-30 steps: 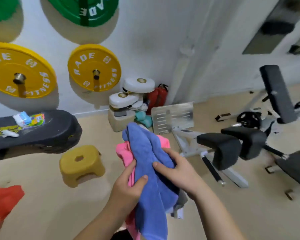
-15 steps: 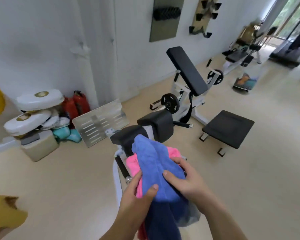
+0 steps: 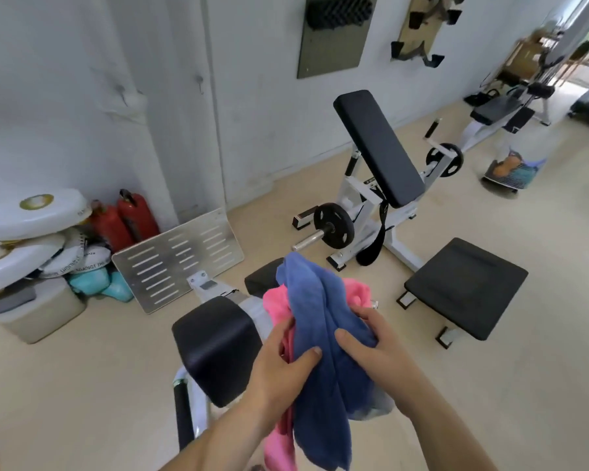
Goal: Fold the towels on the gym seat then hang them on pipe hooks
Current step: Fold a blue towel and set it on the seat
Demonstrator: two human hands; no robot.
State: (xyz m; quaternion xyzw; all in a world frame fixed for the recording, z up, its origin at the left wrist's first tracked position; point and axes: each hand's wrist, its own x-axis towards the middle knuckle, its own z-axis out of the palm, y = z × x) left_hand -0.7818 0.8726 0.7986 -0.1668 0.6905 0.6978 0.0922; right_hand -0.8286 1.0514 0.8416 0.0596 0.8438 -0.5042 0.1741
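- Gripping: left hand [image 3: 283, 363] and right hand [image 3: 371, 348], fingers curled shut on blue towel [image 3: 320, 334].
- Pink towel [image 3: 279, 307]: bunched behind blue, held too.
- Location: above black pad [image 3: 215, 345].

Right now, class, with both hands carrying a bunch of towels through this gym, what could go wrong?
1. The blue towel and pink towel are bunched loosely between the left hand and right hand; one may slip out.
2. Their tails hang low and could snag on the black pad below.

Lettering rings the white discs [image 3: 72, 258] at left, seemingly too blurred to read
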